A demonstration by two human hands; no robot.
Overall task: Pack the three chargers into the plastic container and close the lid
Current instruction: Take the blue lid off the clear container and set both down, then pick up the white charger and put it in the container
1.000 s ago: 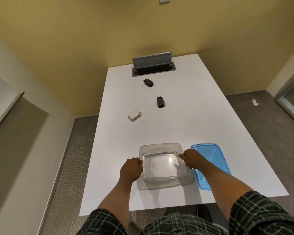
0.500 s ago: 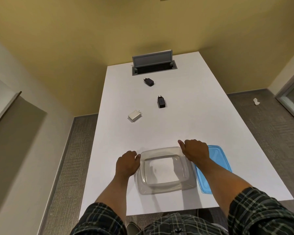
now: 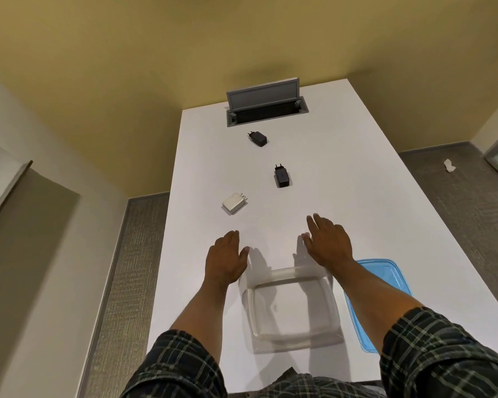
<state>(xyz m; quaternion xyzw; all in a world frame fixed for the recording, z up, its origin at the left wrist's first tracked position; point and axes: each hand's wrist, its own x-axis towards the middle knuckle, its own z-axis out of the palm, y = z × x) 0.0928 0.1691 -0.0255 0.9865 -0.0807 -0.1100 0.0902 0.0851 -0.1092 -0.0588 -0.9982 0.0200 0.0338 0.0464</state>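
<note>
Chargers lay untouched beyond the container point(image 3: 292, 308): the white one point(image 3: 234, 203) nearest, a black one point(image 3: 281, 176) farther, another black one point(image 3: 258, 138) farthest. The container sat open and empty at the near edge, lid point(image 3: 385, 275) just right of it, likely to leave both hands free. The left hand point(image 3: 225, 258) and right hand point(image 3: 327, 242), open and empty, had let go of its rim and reached past it toward the chargers.

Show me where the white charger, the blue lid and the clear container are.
white charger point(image 3: 234, 203), head view, on the middle of its top face.
blue lid point(image 3: 385, 271), head view, on its bare far part beside the right forearm.
clear container point(image 3: 292, 307), head view, on its see-through floor.
</note>
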